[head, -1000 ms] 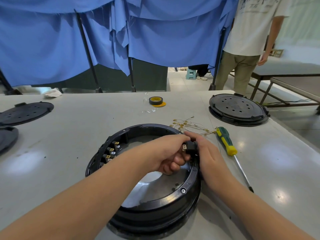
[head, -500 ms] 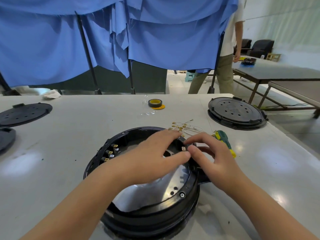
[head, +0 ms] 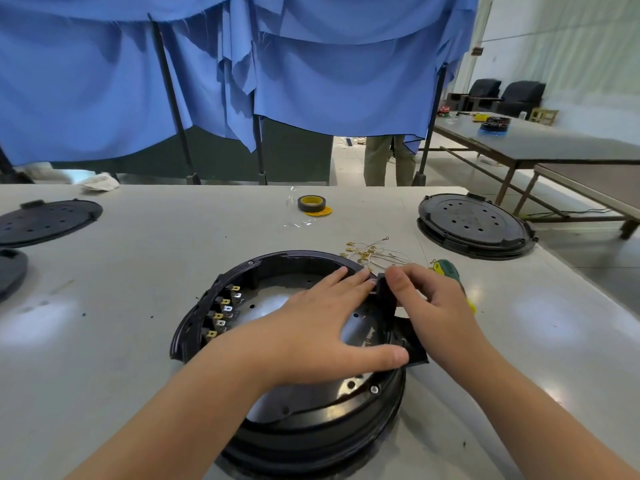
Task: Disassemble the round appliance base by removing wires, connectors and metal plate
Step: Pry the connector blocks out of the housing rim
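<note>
My left hand (head: 311, 327) lies flat, fingers straight, steadying the round black plastic appliance base (head: 298, 420) on the grey table (head: 121, 271). My right hand (head: 433, 306) pinches its small black connector block (head: 382, 289) at the rim; it looks stiff and light, so I'd grip its sides.

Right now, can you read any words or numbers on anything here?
None can be read.
Black round perforated cover: raised marks, too blurred to read.
Black tape roll with yellow core: no print visible.
Small brown sign on the far wall: too small to read.
</note>
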Action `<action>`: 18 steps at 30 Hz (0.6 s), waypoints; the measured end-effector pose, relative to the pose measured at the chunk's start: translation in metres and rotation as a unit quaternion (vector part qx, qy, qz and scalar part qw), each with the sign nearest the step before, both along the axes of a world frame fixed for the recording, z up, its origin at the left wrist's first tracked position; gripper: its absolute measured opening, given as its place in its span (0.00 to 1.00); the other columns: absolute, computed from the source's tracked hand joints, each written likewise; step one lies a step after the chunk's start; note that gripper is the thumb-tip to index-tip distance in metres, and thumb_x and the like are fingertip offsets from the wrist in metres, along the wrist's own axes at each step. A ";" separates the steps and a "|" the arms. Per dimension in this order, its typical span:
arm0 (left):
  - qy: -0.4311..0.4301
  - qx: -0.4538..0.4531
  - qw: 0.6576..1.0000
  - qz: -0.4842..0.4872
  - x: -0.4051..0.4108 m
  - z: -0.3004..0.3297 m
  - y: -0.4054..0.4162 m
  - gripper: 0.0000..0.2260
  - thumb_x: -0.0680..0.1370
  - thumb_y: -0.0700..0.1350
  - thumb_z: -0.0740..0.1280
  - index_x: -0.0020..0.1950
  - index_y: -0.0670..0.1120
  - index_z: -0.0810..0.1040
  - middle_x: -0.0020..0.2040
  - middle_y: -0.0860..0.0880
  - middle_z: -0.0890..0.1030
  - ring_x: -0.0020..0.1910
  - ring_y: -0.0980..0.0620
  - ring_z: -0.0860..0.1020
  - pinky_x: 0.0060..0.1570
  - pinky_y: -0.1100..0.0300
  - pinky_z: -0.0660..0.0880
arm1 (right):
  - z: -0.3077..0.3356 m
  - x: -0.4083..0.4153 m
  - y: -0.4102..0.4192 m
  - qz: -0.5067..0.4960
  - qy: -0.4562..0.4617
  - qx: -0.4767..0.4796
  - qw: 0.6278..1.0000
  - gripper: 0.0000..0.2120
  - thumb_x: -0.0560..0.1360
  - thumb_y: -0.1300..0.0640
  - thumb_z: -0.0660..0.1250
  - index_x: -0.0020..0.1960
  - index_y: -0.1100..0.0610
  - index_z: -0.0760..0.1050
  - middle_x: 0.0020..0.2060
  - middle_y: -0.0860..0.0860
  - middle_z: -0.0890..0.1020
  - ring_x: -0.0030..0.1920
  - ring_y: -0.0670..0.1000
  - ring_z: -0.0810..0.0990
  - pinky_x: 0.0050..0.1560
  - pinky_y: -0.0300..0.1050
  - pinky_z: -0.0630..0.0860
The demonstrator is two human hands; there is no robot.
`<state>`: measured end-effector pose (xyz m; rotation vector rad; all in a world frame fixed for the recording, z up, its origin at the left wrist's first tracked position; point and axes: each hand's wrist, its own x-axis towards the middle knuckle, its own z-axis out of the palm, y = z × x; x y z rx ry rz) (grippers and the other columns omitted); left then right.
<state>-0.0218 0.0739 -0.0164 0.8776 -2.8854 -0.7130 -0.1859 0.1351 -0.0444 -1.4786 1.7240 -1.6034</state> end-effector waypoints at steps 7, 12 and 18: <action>-0.019 -0.011 1.000 -0.002 -0.001 -0.002 -0.002 0.44 0.68 0.75 0.56 0.76 0.60 0.42 0.75 0.68 0.39 0.70 0.69 0.35 0.75 0.52 0.46 | 0.002 0.002 0.001 0.009 -0.008 -0.005 1.000 0.16 0.70 0.41 0.60 0.41 0.51 0.79 0.34 0.42 0.83 0.39 0.40 0.81 0.42 0.35 0.75; -0.032 -0.032 0.999 0.002 0.000 -0.001 -0.004 0.43 0.67 0.76 0.54 0.76 0.62 0.42 0.75 0.68 0.39 0.72 0.66 0.34 0.75 0.48 0.46 | 0.014 -0.008 0.011 0.057 0.120 -0.032 0.991 0.06 0.71 0.50 0.67 0.44 0.49 0.80 0.41 0.45 0.83 0.46 0.43 0.81 0.50 0.33 0.74; -0.038 -0.027 0.999 0.007 0.000 0.000 -0.003 0.43 0.68 0.76 0.55 0.76 0.61 0.41 0.75 0.67 0.39 0.73 0.65 0.35 0.75 0.50 0.45 | 0.023 -0.017 0.017 0.074 0.215 -0.023 0.974 0.07 0.71 0.61 0.73 0.45 0.51 0.83 0.42 0.42 0.82 0.48 0.43 0.80 0.50 0.32 0.73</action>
